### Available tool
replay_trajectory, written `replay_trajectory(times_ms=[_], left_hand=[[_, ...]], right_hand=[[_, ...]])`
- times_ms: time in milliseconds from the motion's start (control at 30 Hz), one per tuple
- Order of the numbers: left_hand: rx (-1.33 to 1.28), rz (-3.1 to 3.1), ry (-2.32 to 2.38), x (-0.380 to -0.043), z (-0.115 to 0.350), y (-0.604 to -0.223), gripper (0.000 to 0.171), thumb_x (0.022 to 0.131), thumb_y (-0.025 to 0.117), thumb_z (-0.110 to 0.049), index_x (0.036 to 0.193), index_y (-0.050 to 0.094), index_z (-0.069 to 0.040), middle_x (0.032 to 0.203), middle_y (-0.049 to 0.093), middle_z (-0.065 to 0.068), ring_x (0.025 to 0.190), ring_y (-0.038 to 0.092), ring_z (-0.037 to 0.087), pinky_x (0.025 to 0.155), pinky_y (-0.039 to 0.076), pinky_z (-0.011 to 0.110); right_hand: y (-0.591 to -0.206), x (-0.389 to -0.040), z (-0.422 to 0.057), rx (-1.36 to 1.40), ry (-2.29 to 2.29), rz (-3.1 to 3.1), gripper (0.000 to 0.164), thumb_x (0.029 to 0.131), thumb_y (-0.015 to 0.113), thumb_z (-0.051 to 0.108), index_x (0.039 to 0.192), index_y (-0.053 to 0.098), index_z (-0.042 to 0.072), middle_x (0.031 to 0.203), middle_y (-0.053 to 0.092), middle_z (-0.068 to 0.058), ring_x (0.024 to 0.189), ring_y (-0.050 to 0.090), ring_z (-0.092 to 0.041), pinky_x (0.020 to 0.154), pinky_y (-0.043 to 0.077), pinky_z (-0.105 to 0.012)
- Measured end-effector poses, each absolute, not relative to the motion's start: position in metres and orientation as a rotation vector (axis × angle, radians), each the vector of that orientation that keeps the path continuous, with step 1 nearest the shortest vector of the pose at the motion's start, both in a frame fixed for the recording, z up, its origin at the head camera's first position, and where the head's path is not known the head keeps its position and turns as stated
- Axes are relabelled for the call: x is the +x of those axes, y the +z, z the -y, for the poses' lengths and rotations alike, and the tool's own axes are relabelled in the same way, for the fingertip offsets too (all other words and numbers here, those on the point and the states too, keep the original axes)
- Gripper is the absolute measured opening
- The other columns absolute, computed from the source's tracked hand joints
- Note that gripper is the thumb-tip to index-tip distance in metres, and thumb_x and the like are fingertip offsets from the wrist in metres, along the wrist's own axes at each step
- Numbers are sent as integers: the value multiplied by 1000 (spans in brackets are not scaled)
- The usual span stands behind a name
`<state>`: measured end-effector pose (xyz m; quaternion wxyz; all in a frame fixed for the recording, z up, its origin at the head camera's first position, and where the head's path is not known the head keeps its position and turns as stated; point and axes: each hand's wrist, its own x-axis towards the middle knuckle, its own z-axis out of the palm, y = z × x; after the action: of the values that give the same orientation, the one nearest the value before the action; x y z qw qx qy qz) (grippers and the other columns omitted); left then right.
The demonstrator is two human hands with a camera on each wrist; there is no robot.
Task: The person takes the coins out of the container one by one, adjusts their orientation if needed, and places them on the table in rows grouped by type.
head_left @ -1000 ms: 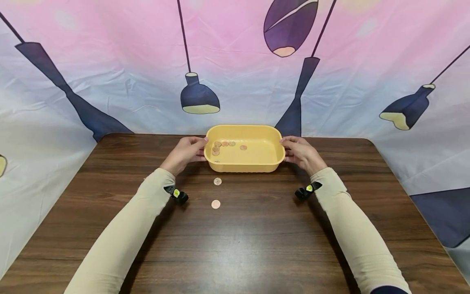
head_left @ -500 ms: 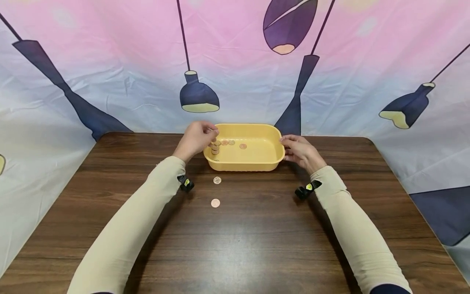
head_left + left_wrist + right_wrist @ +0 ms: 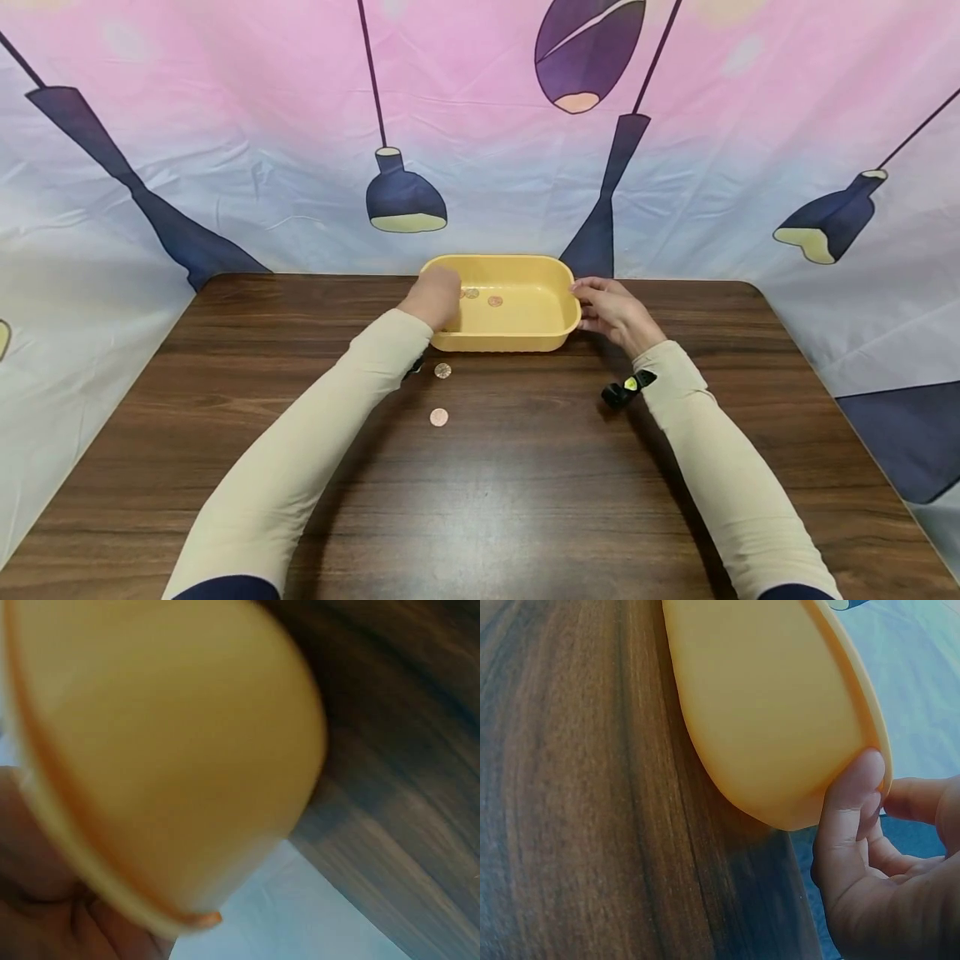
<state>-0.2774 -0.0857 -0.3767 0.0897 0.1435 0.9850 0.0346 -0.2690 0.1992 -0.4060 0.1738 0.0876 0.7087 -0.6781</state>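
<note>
at the far edge of the worktop (image 3: 487,500): the tub (image 3: 510,342), upright, a long side toward the person, just in front of the backdrop (image 3: 292,192); turned this way, probably so that each end faces a hand.
right end of the tub: the right hand (image 3: 613,317) pinches the rim, one fingertip on the outer wall, another meeting the rim from the opposite side; it seems meant to steady the tub while the other arm works.
left end of the tub: the left hand (image 3: 437,296) reaches over the rim and down inside; its fingers are hidden in the head view and blurred in the left wrist view, so i cannot tell whether they pinch anything.
inside coins (image 3: 495,301): lying on the tub's floor, some partly behind the left hand; the walls would stop them sliding off.
outside coins (image 3: 438,417): two, flat on the worktop in front of the tub's left part, apart from each other, touched by neither hand.
</note>
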Motion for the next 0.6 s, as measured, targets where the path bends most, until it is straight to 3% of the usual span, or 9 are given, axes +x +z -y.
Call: replay_trajectory(times_ms=[100, 233, 367, 433, 533, 600], left_hand=[[459, -2937, 64, -274, 78, -384, 13, 93, 57, 5, 96, 69, 0, 100, 71, 17, 76, 53, 22, 72, 60, 37], [515, -3001, 93, -270, 76, -388, 14, 91, 57, 6, 89, 67, -3, 92, 69, 15, 73, 52, 22, 69, 59, 39], [614, -3014, 161, -271, 78, -389, 27, 93, 55, 8, 73, 54, -10, 73, 51, 6, 66, 42, 20, 57, 45, 34], [689, -2967, 205, -273, 79, -388, 34, 94, 55, 9, 68, 48, -11, 69, 41, 3, 65, 36, 18, 57, 36, 31], [780, -2866, 308, -277, 82, -389, 31, 98, 59, 7, 70, 66, -6, 71, 59, 3, 69, 50, 17, 66, 46, 28], [780, -2768, 475, -279, 84, -389, 25, 101, 60, 5, 87, 78, -3, 83, 72, 8, 73, 58, 17, 73, 51, 29]], right_hand=[[-406, -269, -200, 255, -1928, -2012, 22, 111, 54, 17, 129, 53, 4, 91, 63, -2, 71, 62, -11, 59, 55, -20], [-406, -269, -198, 252, -1928, -2016, 22, 111, 55, 18, 128, 54, 5, 93, 62, -3, 73, 62, -12, 59, 55, -21], [-407, -269, -199, 256, -1923, -2026, 22, 111, 55, 18, 129, 54, 5, 94, 62, -3, 74, 63, -12, 59, 55, -21], [-407, -270, -199, 257, -1918, -2033, 23, 111, 54, 18, 130, 54, 4, 94, 62, -3, 74, 63, -12, 60, 56, -21], [-407, -269, -200, 254, -1908, -2040, 25, 111, 54, 18, 131, 53, 3, 94, 62, -3, 74, 63, -11, 60, 56, -20], [-408, -269, -200, 251, -1909, -2038, 25, 111, 54, 18, 131, 53, 2, 94, 62, -2, 74, 63, -11, 60, 56, -20]])
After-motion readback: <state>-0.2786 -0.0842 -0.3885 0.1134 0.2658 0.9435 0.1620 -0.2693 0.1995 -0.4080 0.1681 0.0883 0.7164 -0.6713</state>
